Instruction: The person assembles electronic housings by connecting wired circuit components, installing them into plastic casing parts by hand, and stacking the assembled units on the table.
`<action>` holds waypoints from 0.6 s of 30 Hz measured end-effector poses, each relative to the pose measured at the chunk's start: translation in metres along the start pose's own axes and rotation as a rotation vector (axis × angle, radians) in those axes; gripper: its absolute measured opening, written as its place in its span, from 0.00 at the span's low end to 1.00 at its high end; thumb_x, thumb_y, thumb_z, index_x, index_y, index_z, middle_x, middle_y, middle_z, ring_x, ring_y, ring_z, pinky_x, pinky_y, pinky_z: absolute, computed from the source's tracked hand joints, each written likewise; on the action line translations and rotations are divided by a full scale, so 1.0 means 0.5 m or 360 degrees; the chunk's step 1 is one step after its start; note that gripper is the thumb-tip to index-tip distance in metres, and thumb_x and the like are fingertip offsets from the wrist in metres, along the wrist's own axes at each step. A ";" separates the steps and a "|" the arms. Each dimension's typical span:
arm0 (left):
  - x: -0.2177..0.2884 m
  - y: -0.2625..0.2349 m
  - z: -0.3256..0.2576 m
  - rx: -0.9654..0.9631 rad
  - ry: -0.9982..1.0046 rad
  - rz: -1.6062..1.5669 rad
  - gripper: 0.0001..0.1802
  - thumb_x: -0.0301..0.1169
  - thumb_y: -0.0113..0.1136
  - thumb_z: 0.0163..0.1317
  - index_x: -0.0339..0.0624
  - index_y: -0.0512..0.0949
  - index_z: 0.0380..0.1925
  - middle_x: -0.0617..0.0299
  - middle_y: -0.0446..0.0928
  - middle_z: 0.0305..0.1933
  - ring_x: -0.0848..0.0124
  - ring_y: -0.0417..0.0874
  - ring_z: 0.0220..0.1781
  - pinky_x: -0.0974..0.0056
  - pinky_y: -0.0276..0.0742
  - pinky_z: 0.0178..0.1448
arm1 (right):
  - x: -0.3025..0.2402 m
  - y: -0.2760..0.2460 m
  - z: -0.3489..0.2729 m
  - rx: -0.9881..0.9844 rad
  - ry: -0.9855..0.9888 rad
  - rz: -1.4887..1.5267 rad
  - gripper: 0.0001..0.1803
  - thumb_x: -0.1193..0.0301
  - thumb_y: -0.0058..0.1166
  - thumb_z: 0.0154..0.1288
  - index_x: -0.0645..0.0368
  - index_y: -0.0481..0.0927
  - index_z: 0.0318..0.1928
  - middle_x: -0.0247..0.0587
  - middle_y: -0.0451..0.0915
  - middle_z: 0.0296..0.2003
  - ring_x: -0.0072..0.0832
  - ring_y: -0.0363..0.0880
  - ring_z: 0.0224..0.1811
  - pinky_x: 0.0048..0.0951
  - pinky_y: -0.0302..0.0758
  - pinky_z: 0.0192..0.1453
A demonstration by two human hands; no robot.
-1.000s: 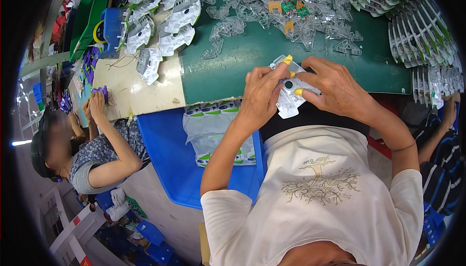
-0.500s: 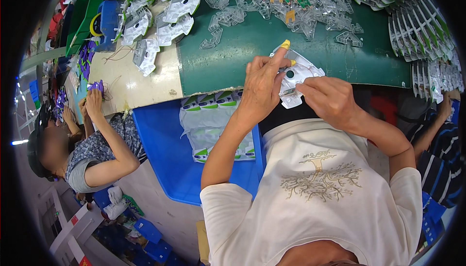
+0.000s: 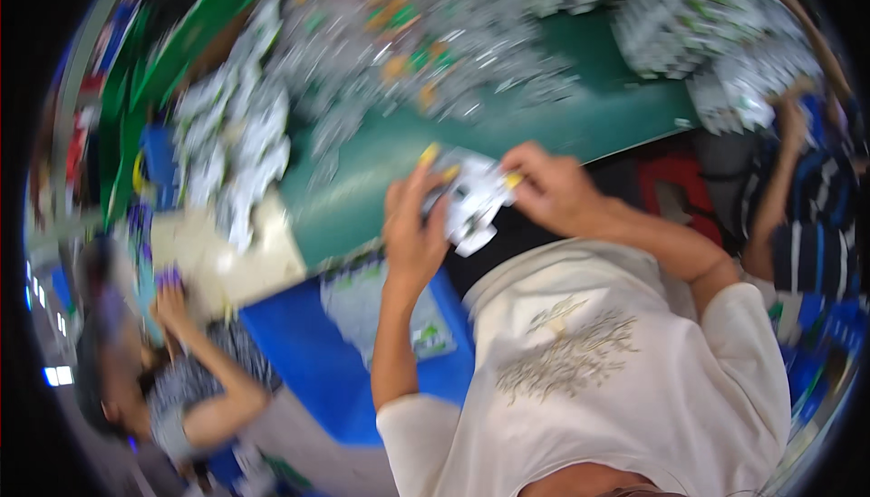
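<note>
Both my hands hold one small clear plastic blister pack with a white card and a dark round part [image 3: 473, 200], just above the near edge of the green table [image 3: 580, 125]. My left hand [image 3: 412, 234] grips its left side, with yellow finger covers on the fingertips. My right hand [image 3: 553, 191] pinches its right side. The picture is blurred by motion, so finer detail of the pack is lost.
Heaps of clear blister packs [image 3: 426, 53] cover the far table, with stacked packs [image 3: 689, 17] at the far right. A blue bin [image 3: 317, 352] with a bag of packs [image 3: 381, 307] sits by my left arm. One person [image 3: 172, 388] works at left, another [image 3: 807, 216] at right.
The view has swung and tilted, blurring everything. My hands stay together on the pack, which now sits lower and more central in the picture, close to my chest.
</note>
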State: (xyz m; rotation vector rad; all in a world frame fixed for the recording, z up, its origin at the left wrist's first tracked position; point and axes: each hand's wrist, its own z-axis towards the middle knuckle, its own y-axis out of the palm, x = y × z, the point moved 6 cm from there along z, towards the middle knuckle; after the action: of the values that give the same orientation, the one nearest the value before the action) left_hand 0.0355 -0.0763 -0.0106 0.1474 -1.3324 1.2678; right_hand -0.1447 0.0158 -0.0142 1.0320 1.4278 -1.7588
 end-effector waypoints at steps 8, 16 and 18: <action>0.048 -0.005 0.043 0.0076 -0.0084 -0.0036 0.19 0.19 0.64 0.60 0.34 0.78 0.52 0.55 0.80 0.41 0.65 0.78 0.40 0.64 0.75 0.47 | -0.003 -0.349 -0.180 0.0783 0.0204 -0.0118 0.12 0.82 0.53 0.58 0.59 0.77 0.43 0.35 0.77 0.31 0.15 0.74 0.29 0.21 0.72 0.32; 0.097 0.103 0.087 -0.0262 -0.0018 -0.0090 0.17 0.18 0.64 0.58 0.33 0.79 0.50 0.50 0.81 0.40 0.61 0.82 0.42 0.62 0.78 0.50 | 0.116 -0.696 -0.293 0.1343 0.0354 0.0066 0.08 0.77 0.50 0.69 0.60 0.73 0.47 0.25 0.73 0.27 0.08 0.64 0.21 0.12 0.58 0.23; 0.105 0.110 0.088 -0.0263 -0.0023 -0.0074 0.17 0.19 0.65 0.58 0.33 0.79 0.50 0.50 0.81 0.40 0.60 0.82 0.42 0.62 0.78 0.49 | 0.147 -0.705 -0.280 0.1322 0.0348 0.0093 0.08 0.76 0.50 0.69 0.60 0.73 0.48 0.24 0.73 0.27 0.08 0.64 0.21 0.12 0.59 0.23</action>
State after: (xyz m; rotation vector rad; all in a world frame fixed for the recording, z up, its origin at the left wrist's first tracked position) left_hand -0.0461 -0.0548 0.0138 0.0712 -1.4317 1.1144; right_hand -0.4572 0.2248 0.0752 1.6971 0.7328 -2.3022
